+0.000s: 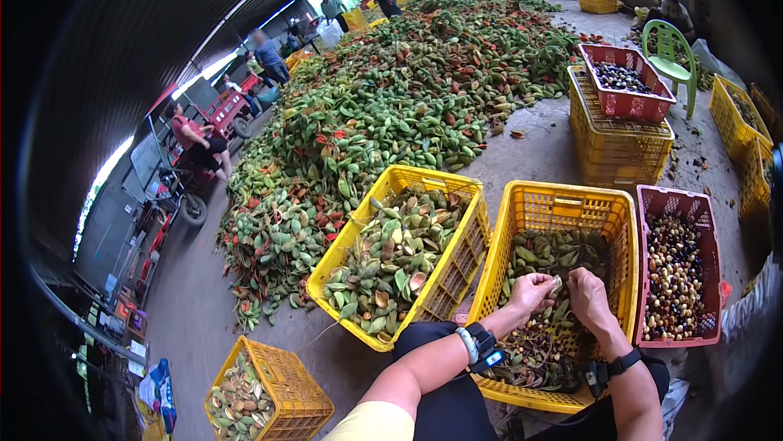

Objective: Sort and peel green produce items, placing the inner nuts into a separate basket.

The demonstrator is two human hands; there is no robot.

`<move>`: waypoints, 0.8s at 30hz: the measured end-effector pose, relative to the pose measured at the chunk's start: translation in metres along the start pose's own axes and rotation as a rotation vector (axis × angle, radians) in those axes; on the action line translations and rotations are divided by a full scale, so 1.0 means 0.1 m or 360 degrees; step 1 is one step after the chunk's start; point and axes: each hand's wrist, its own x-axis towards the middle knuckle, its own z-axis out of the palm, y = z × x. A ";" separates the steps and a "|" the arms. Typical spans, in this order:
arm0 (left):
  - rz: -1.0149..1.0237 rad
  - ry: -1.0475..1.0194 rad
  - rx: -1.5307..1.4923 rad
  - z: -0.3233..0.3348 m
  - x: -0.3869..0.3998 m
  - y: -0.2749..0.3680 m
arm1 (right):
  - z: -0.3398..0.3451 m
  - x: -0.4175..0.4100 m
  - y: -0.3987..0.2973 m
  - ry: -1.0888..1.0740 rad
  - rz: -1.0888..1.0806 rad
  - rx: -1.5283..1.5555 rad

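Both my hands are over a yellow plastic crate (630, 245) that holds green pods (550, 248) and a scatter of seeds and brown debris. Pinched in the fingertips of my left hand (532, 294) is a small pale piece, probably of a pod. My right hand (590, 300) is just beside it with bent fingers; whether something small is between them is hidden. A pink crate of pale and dark seeds (673, 276) stands right of my right hand. Left of my hands, a second yellow crate (468, 245) holds split, emptied pods (391, 257).
A large heap of green and red pods (379, 116) lies ahead. Stacked yellow crates (618, 147) carry a red crate of dark seeds (664, 104). Another yellow crate (300, 392) stands lower left, a green chair (673, 64) upper right. Several people and a red cargo tricycle (223, 110) are farther off.
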 end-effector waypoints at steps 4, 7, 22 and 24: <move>0.0105 -0.0030 -0.0396 -0.16 0.09 0.01 | 0.06 0.04 -0.08 -0.0010 0.0107 0.0151; 0.0113 -0.0061 -0.0544 -0.15 0.11 0.04 | 0.17 0.00 -0.03 -0.0022 0.0127 0.0194; 0.1238 -0.0031 0.0685 0.27 -0.37 0.12 | 0.55 -0.24 -0.13 -0.0277 0.1444 0.2964; 0.1234 -0.0087 0.0716 0.23 -0.38 0.13 | 0.52 -0.17 -0.20 -0.0234 0.1357 0.3069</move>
